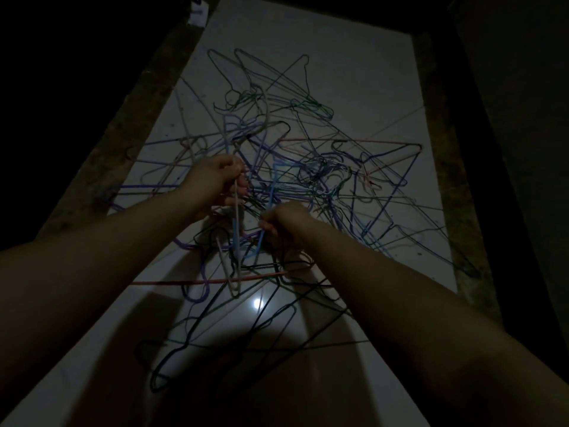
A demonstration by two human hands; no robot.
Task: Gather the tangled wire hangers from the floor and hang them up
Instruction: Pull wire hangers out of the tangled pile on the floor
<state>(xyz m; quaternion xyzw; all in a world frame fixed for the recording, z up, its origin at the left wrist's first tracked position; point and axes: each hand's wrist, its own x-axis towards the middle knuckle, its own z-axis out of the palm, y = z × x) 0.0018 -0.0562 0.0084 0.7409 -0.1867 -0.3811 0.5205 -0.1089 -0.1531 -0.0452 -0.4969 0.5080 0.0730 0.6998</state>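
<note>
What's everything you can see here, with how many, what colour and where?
wire hangers: many, too tangled to count; purple, blue, green, black, red, white; heaped across the floor
floor: one, glossy white, middle of view
light reflection: one, white, on the floor between the forearms
rough strips: two, dark brown, either side of the floor
pale object: one, whitish, top left, unclear
left hand: one, grips a white wire
right hand: one, grips a blue wire
</note>
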